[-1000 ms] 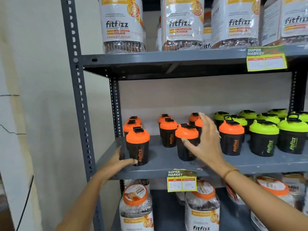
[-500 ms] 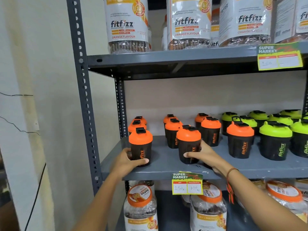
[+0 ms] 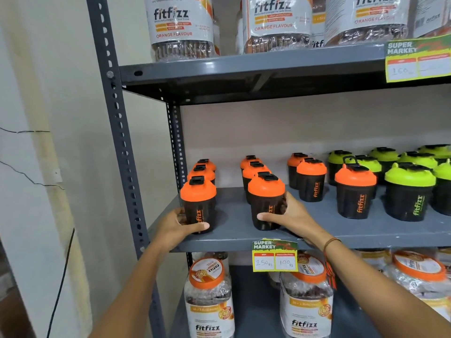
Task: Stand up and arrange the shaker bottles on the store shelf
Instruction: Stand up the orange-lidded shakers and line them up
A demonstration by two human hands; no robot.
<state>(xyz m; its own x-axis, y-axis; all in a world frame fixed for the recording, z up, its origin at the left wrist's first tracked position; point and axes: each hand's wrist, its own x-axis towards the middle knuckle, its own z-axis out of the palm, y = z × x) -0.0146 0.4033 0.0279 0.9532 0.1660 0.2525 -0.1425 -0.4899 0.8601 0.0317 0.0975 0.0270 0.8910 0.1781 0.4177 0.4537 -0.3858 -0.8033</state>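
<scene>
Each hand's grip (left hand [image 3: 176, 224], right hand [image 3: 290, 217]) clamped on an upright orange-lidded "fitfizz" shaker [image 3: 199, 203].

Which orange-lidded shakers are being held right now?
The two front ones: left hand grips the leftmost column's front shaker, right hand the middle column's front shaker.

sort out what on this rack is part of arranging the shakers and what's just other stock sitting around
Part of the job:
- orange-lid shaker gripped by the left hand
- orange-lid shaker gripped by the right hand
- other orange-lid shakers
- green-lid shakers
- middle shelf

Just there:
- fitfizz jars above
- fitfizz jars below
- price tag
</scene>
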